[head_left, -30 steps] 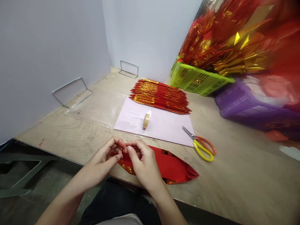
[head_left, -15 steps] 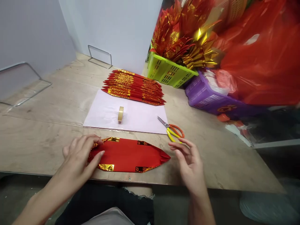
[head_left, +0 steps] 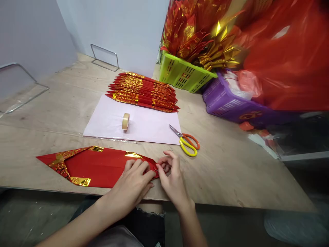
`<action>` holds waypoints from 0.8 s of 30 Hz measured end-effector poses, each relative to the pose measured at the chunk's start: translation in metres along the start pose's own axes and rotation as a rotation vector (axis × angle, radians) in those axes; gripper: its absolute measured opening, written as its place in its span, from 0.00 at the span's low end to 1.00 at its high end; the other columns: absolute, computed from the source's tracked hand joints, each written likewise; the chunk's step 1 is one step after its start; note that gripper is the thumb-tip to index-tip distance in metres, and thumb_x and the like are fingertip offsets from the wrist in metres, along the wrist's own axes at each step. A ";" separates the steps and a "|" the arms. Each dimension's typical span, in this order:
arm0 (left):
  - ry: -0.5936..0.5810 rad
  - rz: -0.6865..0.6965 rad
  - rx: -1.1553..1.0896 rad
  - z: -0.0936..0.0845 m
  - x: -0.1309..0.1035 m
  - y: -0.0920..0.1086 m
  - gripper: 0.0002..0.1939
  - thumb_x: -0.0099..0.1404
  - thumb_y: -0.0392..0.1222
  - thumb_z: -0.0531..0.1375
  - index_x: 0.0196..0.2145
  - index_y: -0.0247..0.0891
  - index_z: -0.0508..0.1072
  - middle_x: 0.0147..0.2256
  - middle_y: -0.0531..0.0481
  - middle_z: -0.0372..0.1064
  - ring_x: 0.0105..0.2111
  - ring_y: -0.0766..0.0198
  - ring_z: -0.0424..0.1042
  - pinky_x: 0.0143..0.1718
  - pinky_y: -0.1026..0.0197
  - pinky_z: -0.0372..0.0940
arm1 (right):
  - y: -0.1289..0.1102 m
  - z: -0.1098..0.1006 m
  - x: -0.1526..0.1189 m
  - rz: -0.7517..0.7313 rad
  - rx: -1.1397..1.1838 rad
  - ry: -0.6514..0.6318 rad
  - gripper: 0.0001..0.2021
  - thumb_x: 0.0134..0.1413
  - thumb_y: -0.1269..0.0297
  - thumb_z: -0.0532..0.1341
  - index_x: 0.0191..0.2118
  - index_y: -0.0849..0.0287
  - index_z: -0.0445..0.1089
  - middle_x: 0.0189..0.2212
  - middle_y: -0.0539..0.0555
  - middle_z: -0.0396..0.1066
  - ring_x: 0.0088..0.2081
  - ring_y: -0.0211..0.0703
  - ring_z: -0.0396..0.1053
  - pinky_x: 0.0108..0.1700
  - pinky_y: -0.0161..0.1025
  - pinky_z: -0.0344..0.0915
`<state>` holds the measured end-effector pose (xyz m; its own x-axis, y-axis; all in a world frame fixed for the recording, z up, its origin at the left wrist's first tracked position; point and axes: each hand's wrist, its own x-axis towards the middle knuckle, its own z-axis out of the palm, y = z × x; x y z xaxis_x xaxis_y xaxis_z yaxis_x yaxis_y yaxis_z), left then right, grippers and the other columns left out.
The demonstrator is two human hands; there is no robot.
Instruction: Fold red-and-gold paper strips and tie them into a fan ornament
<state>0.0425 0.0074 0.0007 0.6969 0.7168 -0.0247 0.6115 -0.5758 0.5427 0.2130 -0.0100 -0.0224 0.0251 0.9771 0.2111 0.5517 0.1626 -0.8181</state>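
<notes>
A long folded red paper point(head_left: 97, 168) with gold-printed edges lies flat along the table's front edge, its left end a sharp point. My left hand point(head_left: 136, 178) bends over the paper's right part, fingers curled and pressed onto it. At the right end, my right hand point(head_left: 171, 173) pinches the paper's tip between thumb and fingers. The tip itself is mostly hidden by both hands. Just beyond my right hand lie scissors point(head_left: 187, 142) with one orange and one yellow handle. A roll of clear tape point(head_left: 125, 121) stands on a white sheet point(head_left: 151, 127) behind the paper.
Behind the tape is a stack of folded red-and-gold papers point(head_left: 144, 91). A green basket point(head_left: 187, 73) holds red and gold foil pieces, with a purple basket point(head_left: 228, 104) and a big red plastic bag point(head_left: 290, 68) to the right. Wire stands point(head_left: 104, 56) touch the back panels.
The paper has shifted left. My left hand has moved from its left end to its right part, and my right hand has come in and taken hold of the right tip.
</notes>
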 end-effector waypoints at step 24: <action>0.324 -0.234 -0.022 0.013 -0.001 -0.003 0.05 0.67 0.39 0.54 0.37 0.40 0.70 0.38 0.46 0.62 0.39 0.55 0.60 0.39 0.52 0.56 | 0.005 0.000 -0.027 -0.135 -0.010 -0.053 0.24 0.61 0.76 0.55 0.59 0.49 0.51 0.44 0.53 0.75 0.49 0.43 0.72 0.56 0.50 0.64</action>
<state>0.0444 0.0031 -0.0119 0.3832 0.9165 0.1148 0.7290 -0.3764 0.5718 0.2151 -0.0355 -0.0320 -0.0932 0.9525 0.2900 0.5556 0.2914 -0.7787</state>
